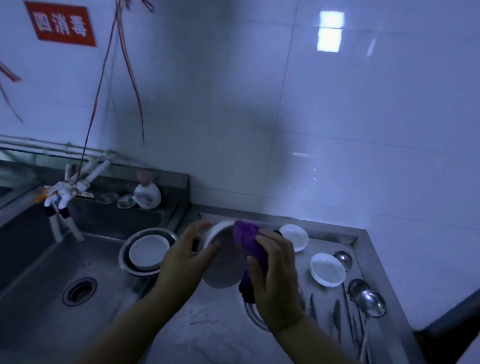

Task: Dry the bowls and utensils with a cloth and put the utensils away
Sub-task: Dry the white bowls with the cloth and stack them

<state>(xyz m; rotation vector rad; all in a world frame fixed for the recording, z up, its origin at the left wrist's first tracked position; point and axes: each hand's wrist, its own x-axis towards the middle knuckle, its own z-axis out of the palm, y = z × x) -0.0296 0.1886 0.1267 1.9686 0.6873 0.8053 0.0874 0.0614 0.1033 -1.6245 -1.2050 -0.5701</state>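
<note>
Round steel bowl (223, 261) gripped by left hand (186, 258); right hand (274, 278) fingers clutch fuzzy purple cloth (248, 242).

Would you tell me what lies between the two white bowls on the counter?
Nothing: in the head view, bare steel counter separates the far bowl from the near bowl.

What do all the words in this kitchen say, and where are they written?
"四消毒": white characters on the red sign stuck to the white wall tiles, upper left.
The white bottle on the ledge behind the sink has a printed label, but it is too small and blurred to read.
No other words or numbers show on the bowls, spoons or purple cloth.
</note>
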